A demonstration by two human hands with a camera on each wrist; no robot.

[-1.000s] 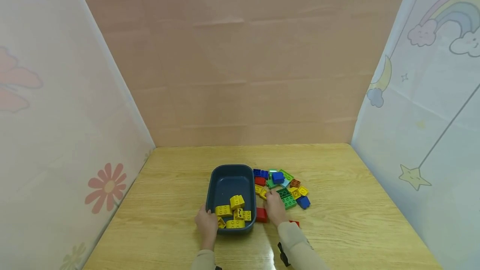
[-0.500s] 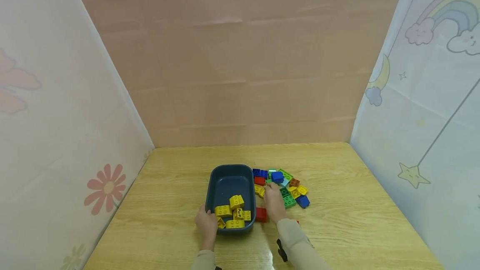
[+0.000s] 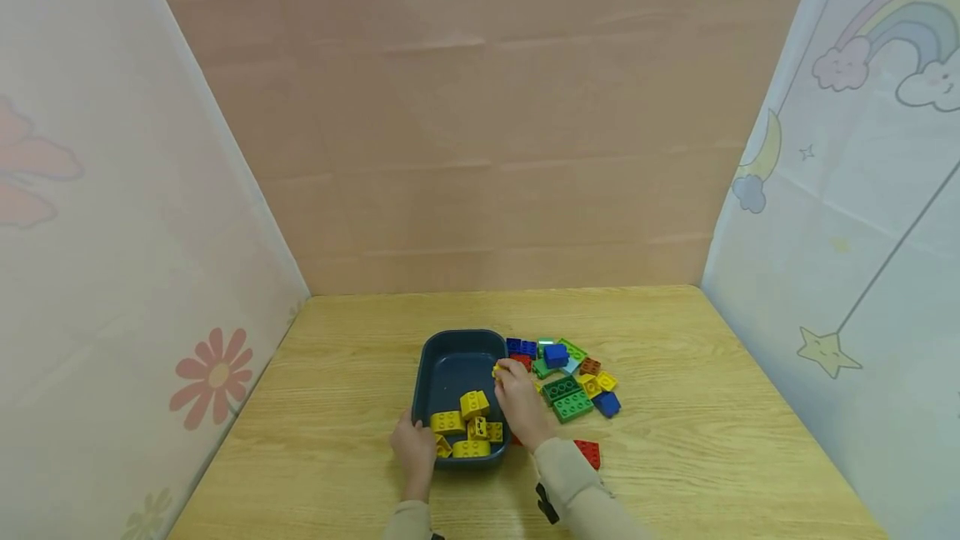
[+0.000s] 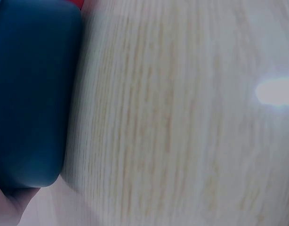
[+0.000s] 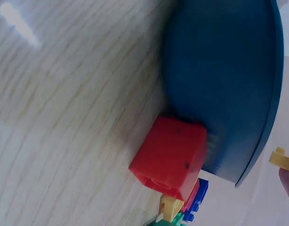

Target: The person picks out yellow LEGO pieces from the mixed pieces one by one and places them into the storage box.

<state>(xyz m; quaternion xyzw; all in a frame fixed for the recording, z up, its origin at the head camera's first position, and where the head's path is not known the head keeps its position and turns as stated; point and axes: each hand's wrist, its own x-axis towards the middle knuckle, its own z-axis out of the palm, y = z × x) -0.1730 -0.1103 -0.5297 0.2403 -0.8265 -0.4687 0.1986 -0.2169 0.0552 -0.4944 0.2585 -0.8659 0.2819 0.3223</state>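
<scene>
A dark blue plastic bin (image 3: 459, 375) stands on the table with several yellow toy bricks (image 3: 447, 422) in its near half. My left hand (image 3: 413, 447) grips the bin's near left side; the left wrist view catches only part of that hand (image 4: 7, 207) at the bin's corner. Above the bin's right rim, my right hand (image 3: 521, 405) pinches a small yellow toy brick (image 5: 282, 159) by its fingertips. A red brick (image 5: 170, 155) sits against the bin's outer right wall, mostly hidden by the right hand in the head view.
Right of the bin lies a loose group of bricks, among them green (image 3: 573, 406), blue (image 3: 556, 355), brown (image 3: 590, 366) and yellow (image 3: 606, 381) ones. Another red brick (image 3: 588, 453) lies nearer the front. A tan wall (image 3: 487, 148) closes off the table's back.
My right hand has picked the yellow brick out of the group and moved left with it to the bin's rim. The left hand and the bin stay in place.
</scene>
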